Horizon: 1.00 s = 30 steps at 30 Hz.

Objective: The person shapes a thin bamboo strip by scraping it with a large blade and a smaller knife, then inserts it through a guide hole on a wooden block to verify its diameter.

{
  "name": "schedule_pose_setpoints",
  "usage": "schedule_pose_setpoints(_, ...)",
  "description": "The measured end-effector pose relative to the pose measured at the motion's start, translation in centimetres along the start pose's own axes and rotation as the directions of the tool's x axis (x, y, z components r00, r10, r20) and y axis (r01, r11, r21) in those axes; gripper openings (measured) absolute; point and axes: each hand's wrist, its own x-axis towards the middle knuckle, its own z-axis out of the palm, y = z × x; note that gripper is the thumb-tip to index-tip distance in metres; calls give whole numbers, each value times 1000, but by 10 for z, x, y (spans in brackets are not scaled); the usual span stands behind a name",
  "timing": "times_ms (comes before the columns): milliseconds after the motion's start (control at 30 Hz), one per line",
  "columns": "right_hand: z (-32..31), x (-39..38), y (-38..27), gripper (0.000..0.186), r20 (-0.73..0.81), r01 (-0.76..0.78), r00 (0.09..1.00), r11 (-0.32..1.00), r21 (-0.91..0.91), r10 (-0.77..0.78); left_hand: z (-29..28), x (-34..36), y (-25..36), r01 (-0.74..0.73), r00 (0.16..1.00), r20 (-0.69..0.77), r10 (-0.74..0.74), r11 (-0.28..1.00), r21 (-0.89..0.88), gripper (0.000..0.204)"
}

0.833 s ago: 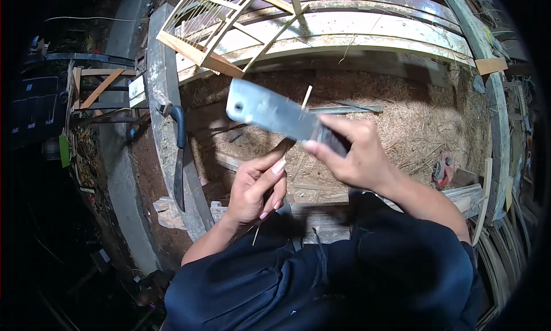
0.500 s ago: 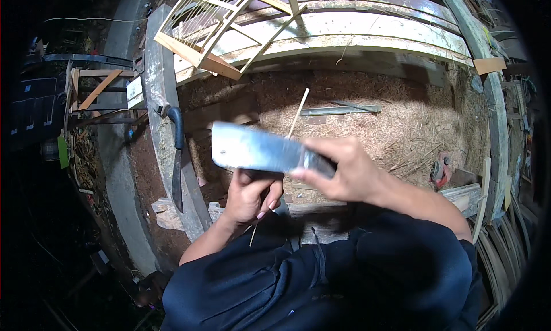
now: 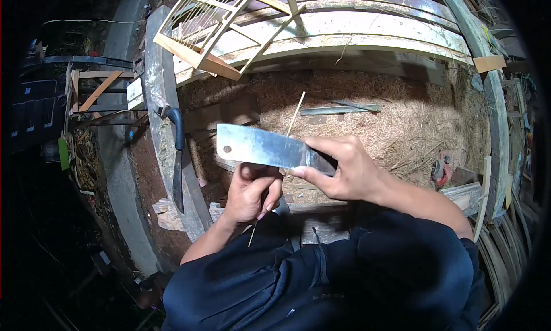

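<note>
My right hand [image 3: 344, 167] is closed around the dark handle of a cleaver [image 3: 258, 147]. Its broad shiny blade points left and has a small hole near the far corner. Below the blade, my left hand [image 3: 252, 196] grips a thin, pale bamboo strip [image 3: 296, 113]. One end of the strip rises beyond the blade, and the other comes out under my fingers toward my lap. The blade covers the strip's middle and part of my left fingertips, so I cannot tell whether the edge touches the strip.
A slatted wooden frame with thin bars [image 3: 201, 58] rests on the pale planks [image 3: 367, 29] at the far side. A dark-handled knife [image 3: 177, 141] lies on the left beam [image 3: 158, 78]. Shavings [image 3: 402, 136] cover the ground, with dark strips [image 3: 338, 109] on them. A red tool [image 3: 442, 169] sits right.
The cleaver blade, smeared by motion before, is now sharp and has shifted slightly right. The bamboo strip's far end has moved a little nearer and left. Both hands keep their grips.
</note>
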Motion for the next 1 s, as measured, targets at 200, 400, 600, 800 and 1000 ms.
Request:
schedule_pose_setpoints(200, 1, 1, 0, 37, 13, 7, 1000, 1000, 13, -7, -2, 1, -6, -81, 996, -23, 83, 994, 71, 24)
schedule_pose_setpoints(400, 5, 2, 3, 36, -10, 40, 999, 999, -10, -40, 1, 5, -10, -47, 969, -238, 60, 997, 60, 10)
schedule_pose_setpoints(600, 0, 7, -3, 37, -58, 31, 998, 999, 25, -29, 9, 6, 3, 19, 980, -198, -15, 1000, 18, 12)
schedule_pose_setpoints(800, 1, 7, -3, 44, -83, 68, 994, 997, 20, -66, 4, 9, 2, -32, 991, -129, 30, 999, -7, 13)
schedule_pose_setpoints(1000, 1, 7, -5, 49, -106, 150, 982, 986, -78, -158, 6, 6, 2, -43, 994, -108, 34, 996, -80, 15)
